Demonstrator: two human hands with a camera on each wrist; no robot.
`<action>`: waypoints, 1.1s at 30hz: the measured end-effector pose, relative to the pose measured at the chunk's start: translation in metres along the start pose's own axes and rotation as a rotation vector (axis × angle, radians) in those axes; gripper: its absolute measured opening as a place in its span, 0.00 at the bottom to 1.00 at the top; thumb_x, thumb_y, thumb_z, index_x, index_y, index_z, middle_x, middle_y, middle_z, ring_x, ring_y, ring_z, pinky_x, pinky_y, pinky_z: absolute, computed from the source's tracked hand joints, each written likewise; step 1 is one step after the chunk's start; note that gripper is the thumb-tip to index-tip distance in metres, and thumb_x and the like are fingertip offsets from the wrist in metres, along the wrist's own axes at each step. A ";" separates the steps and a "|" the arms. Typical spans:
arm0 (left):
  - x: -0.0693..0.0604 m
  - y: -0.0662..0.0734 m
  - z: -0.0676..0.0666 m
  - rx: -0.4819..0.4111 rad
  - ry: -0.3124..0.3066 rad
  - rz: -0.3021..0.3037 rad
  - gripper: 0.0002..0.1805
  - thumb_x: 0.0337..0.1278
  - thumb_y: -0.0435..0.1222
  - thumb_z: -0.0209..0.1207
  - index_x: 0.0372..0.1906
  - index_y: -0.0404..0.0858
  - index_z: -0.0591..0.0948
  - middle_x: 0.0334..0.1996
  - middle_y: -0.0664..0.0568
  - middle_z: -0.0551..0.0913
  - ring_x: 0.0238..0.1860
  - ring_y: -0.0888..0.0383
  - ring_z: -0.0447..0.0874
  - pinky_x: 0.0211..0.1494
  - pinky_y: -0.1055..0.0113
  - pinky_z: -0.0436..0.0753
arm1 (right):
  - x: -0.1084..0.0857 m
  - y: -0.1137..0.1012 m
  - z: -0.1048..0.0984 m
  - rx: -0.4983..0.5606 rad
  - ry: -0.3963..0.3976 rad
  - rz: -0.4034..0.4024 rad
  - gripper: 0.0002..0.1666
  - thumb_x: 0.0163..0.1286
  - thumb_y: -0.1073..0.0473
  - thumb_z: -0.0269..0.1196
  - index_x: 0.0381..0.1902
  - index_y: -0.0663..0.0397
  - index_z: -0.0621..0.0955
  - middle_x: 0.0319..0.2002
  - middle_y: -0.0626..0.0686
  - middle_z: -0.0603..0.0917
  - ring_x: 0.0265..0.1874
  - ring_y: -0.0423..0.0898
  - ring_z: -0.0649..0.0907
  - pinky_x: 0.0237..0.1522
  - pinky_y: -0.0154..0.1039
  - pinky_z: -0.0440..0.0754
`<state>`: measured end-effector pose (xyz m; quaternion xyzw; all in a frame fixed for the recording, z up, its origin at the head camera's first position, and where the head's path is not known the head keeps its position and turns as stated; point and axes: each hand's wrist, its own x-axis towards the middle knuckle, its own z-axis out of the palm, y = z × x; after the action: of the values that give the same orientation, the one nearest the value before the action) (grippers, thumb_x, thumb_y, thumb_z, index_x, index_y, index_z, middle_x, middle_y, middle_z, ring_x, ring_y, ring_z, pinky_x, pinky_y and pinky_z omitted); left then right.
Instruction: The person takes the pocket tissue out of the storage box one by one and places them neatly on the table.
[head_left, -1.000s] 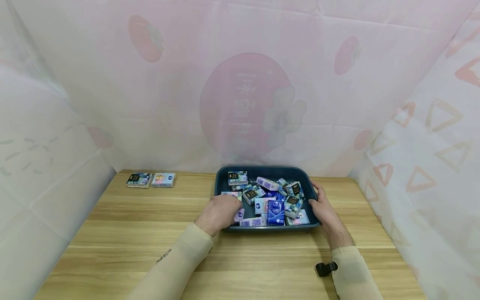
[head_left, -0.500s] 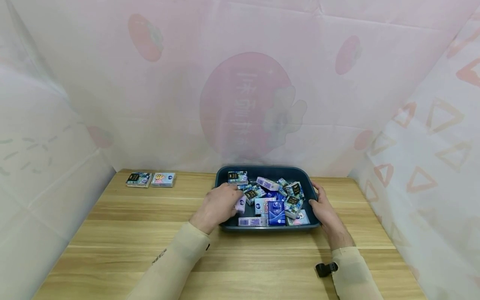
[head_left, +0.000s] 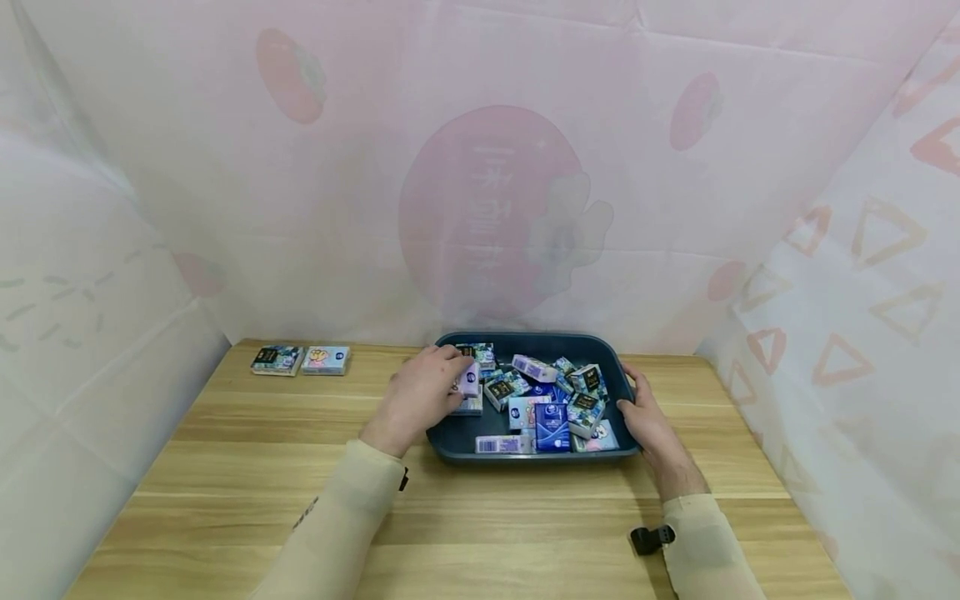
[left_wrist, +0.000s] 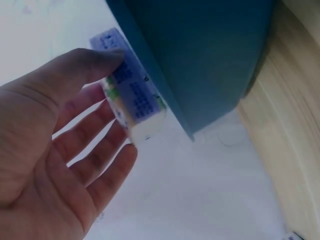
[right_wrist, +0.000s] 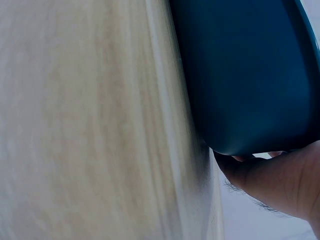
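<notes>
Sitting side by side at the left of the frame, a bit below the middle, are two small packs: one dark flowery pack (head_left: 277,360) and one light blue pack (head_left: 326,360), both on the wooden table (head_left: 225,483). Next comes the left hand (head_left: 418,392), pinching one purple pack (head_left: 468,380) between thumb and fingers at the left end of the one bin (head_left: 456,435). That hand hides part of the pack and part of the rim, and it is hard to tell if the pack touches anything under it. The left sleeve (head_left: 330,517) is cut off by the bottom edge. Inside the bin, packs cover each other, so they cannot all be counted. At least four dark flowery packs (head_left: 585,414) show, with two more purple packs (head_left: 534,367) and one big-faced blue pack (head_left: 552,427) at the front. Right of the middle, the right hand (head_left: 649,418) grips the bin's right end; in the right wrist view, most of its fingers are hidden behind the bin. Lower right, one black thing (head_left: 651,539) by the right sleeve (head_left: 708,542) is too small to make out.
</notes>
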<state>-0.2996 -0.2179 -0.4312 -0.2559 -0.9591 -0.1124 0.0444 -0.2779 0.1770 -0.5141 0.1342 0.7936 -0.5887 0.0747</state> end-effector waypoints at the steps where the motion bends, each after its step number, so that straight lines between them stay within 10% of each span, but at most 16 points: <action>1: 0.000 -0.002 0.000 -0.006 0.008 -0.011 0.33 0.75 0.41 0.81 0.79 0.42 0.86 0.74 0.45 0.89 0.76 0.42 0.87 0.83 0.40 0.87 | -0.001 0.000 0.000 0.000 0.000 0.001 0.45 0.96 0.66 0.40 1.00 0.37 0.42 0.94 0.73 0.55 0.84 0.69 0.71 0.81 0.65 0.76; 21: 0.005 -0.060 0.005 -0.131 0.163 -0.198 0.37 0.68 0.34 0.82 0.79 0.38 0.84 0.75 0.39 0.88 0.75 0.36 0.86 0.80 0.35 0.87 | -0.006 -0.003 0.000 -0.019 0.003 -0.003 0.45 0.96 0.65 0.40 1.00 0.35 0.43 0.94 0.72 0.56 0.83 0.68 0.72 0.79 0.62 0.76; 33: 0.005 -0.094 0.019 -0.135 0.141 -0.240 0.36 0.68 0.29 0.79 0.79 0.34 0.83 0.74 0.35 0.87 0.75 0.32 0.85 0.81 0.33 0.85 | -0.006 -0.004 0.002 -0.009 0.007 0.011 0.45 0.96 0.65 0.41 1.00 0.35 0.43 0.95 0.71 0.55 0.84 0.68 0.71 0.81 0.64 0.75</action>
<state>-0.3518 -0.2899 -0.4672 -0.1333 -0.9676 -0.1988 0.0804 -0.2732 0.1731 -0.5095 0.1402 0.7957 -0.5843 0.0758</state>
